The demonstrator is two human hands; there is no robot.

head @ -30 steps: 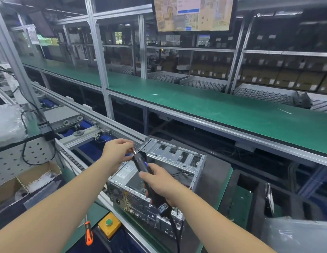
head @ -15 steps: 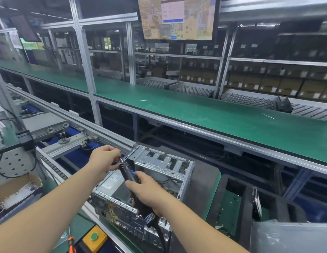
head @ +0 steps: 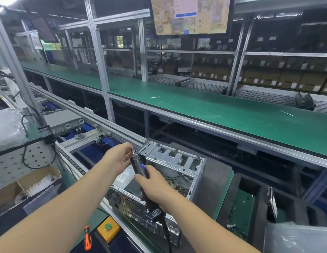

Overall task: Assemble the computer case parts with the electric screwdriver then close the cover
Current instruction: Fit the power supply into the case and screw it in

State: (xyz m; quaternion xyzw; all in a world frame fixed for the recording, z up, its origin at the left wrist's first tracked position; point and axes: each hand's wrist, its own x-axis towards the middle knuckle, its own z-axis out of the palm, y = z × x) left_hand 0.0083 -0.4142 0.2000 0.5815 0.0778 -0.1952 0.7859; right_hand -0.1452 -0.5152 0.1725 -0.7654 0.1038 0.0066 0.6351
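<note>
An open silver computer case [head: 174, 162] stands on a dark mat [head: 216, 173] in front of me, its inside and rear panel showing. My right hand [head: 155, 187] grips a black electric screwdriver [head: 139, 166], which points up and to the left above the case, its cord trailing down. My left hand [head: 118, 156] pinches at the screwdriver's tip with curled fingers; whether a screw sits there is too small to tell. No cover is in sight.
A yellow box with a green button [head: 108, 228] and an orange-handled tool [head: 87, 238] lie near my left forearm. A cardboard box [head: 22, 185] sits at left, a black foam tray [head: 279, 205] at right. A long green bench [head: 213, 110] runs behind.
My hands keep the same grip on the screwdriver and its tip. The view has swung, and the case and hands now sit slightly higher and further right than half a second ago.
</note>
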